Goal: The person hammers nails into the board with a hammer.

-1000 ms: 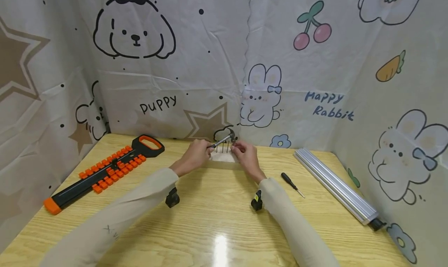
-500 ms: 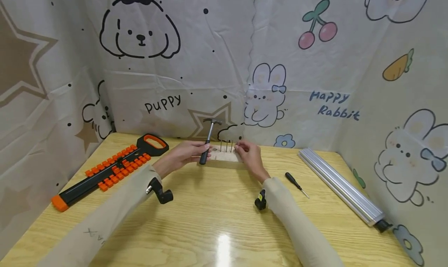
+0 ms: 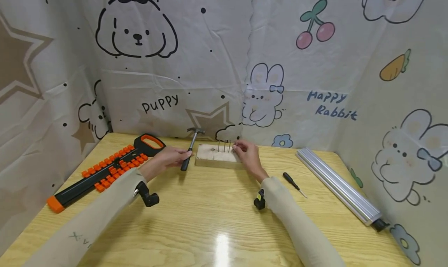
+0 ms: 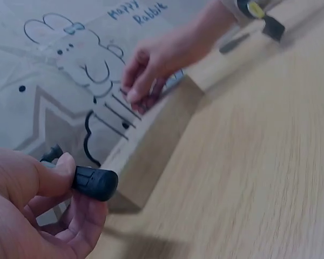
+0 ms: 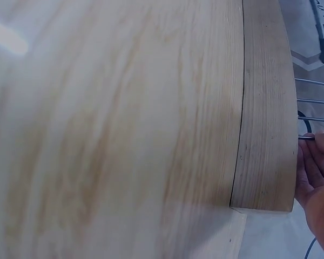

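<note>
My left hand [image 3: 171, 156] holds a claw hammer [image 3: 192, 143] by its black handle, head upward, just left of a pale wooden block [image 3: 210, 161]. In the left wrist view the rubbery handle end [image 4: 97, 183] pokes out between thumb and fingers. Several thin nails [image 3: 224, 147] stand upright in the block's top. My right hand [image 3: 247, 155] is at the block's right end, thumb and fingertips pinching another nail [image 5: 306, 137]. That nail's tip is at the wood in the right wrist view, and the fingers cover its upper part.
A black screwdriver [image 3: 294, 184] lies right of the block, with a long silver aluminium bar [image 3: 336, 187] beyond it. At left lies a black rack with orange clips [image 3: 115, 166]. A printed cloth [image 3: 210, 76] hangs right behind the table.
The hammer's head has come away from the nails. My left hand has carried it leftward off the block and turned it more upright. My right hand stays at the nail.
</note>
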Demonstrator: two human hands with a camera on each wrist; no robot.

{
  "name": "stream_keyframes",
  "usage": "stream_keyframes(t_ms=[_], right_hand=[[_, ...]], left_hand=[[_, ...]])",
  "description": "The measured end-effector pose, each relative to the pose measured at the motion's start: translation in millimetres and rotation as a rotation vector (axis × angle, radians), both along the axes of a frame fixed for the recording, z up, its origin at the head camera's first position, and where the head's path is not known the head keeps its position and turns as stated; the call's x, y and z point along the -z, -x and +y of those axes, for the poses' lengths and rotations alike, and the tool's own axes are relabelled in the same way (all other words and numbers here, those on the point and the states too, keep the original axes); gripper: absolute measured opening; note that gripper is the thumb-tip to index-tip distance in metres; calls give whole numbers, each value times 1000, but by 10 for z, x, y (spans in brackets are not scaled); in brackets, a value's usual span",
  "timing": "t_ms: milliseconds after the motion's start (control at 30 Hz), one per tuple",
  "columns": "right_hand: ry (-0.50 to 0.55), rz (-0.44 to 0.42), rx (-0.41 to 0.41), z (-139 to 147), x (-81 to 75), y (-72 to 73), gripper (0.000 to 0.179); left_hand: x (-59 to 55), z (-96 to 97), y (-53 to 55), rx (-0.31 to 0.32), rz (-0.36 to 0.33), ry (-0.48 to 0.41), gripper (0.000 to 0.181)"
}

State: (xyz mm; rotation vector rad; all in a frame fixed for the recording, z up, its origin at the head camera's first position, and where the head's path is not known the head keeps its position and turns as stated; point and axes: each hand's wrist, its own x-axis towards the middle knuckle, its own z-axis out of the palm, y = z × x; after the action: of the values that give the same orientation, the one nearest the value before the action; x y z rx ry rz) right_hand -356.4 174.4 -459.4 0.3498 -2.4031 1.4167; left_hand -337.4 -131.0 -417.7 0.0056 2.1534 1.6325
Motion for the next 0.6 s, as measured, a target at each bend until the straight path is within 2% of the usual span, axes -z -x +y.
stream_keyframes(t_ms=[133, 333, 500, 600], right_hand=[[-5, -10, -1, 7, -15, -4, 18], [-2, 22, -13, 0, -30, 38, 16], [-10, 33, -5, -12, -11, 33, 15], [-13, 24, -1, -4, -1, 27, 15]], left_hand=[[113, -16, 44, -29, 27, 61, 45], [271, -16, 89, -84, 81, 139, 39], [319, -19, 52, -104, 133, 208, 34], [315, -13, 30, -68, 188, 265, 26]])
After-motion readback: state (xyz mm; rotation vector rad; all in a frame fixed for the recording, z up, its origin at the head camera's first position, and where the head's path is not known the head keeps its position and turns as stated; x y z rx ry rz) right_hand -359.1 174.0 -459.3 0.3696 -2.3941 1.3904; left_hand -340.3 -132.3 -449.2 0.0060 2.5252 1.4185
